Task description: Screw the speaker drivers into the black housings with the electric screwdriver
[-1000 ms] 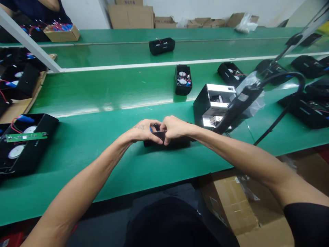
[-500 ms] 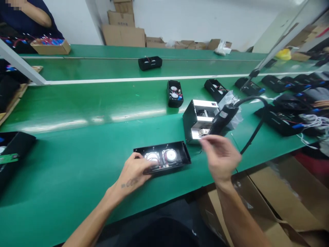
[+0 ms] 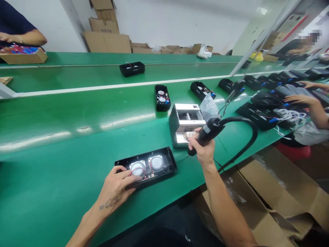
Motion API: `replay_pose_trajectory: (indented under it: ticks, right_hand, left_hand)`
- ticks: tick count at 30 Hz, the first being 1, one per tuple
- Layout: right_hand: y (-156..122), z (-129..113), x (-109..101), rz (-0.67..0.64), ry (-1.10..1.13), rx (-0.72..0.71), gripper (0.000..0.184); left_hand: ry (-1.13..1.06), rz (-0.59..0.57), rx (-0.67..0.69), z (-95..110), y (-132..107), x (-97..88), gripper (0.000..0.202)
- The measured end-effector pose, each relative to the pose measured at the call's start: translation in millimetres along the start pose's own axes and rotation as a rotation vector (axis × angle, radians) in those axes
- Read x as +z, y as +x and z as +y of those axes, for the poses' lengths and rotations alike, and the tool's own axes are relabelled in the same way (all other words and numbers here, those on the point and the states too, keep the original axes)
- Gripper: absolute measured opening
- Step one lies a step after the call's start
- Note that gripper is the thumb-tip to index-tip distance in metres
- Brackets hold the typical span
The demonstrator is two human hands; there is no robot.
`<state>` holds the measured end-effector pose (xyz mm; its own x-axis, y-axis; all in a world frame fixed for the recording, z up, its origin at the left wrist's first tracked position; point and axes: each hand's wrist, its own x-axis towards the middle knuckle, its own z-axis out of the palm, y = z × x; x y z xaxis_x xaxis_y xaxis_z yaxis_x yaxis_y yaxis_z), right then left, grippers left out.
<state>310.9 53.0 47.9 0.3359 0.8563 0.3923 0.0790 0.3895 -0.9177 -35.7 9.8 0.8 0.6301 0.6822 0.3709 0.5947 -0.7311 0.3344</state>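
- Far left: a co-worker's dark sleeve (image 3: 15, 17) behind a cardboard tray (image 3: 28, 58) heaped with blue and red wired bits.
- Left hand (image 3: 115, 185): fingers hooked over the left end of the open black case (image 3: 161, 174), thumb outside the front wall — looks like a proper pinch.
- That case lies flat on the green bench (image 3: 64, 199), left of the driver, with two round speakers (image 3: 156, 163) and some red wires (image 3: 150, 167) inside.
- Behind it, a smaller-looking speaker box (image 3: 162, 105) sits end-on, near the silver-and-black machine (image 3: 177, 132).
- Right hand (image 3: 205, 152): wrapped round a black driver (image 3: 207, 133), fingers closed on it. The driver slants across the machine's front, lower end near the case but apart from it.
- Clear plastic bag (image 3: 209, 109) just behind the driver.
- Far right: white cables (image 3: 290, 118) in a tangle, and another co-worker's hand (image 3: 299, 99) over the black housings.
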Motion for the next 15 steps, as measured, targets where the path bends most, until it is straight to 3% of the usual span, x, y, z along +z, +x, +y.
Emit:
replay_pose_trajectory:
  ticks: [4,7,11,15]
  right_hand:
    - [24.7,-31.2,-2.5,0.188,0.145,-0.215,0.029]
    - [43.7,-39.9,2.9,0.253,0.079,-0.311,0.030]
    - [49.9,-33.7,11.4,0.135,-0.031,-0.225,0.026]
    - [29.9,-43.4,18.5,-0.028,0.065,-0.092,0.028]
  left_hand:
    - [0.026,0.075,0.022,2.7,2.5,4.5,0.016]
    - [0.048,0.145,0.011,8.2,10.0,7.2,0.011]
    - [0.042,0.133,-0.007,12.5,16.3,8.2,0.011]
    - [0.035,0.123,-0.018,13.7,16.7,7.7,0.013]
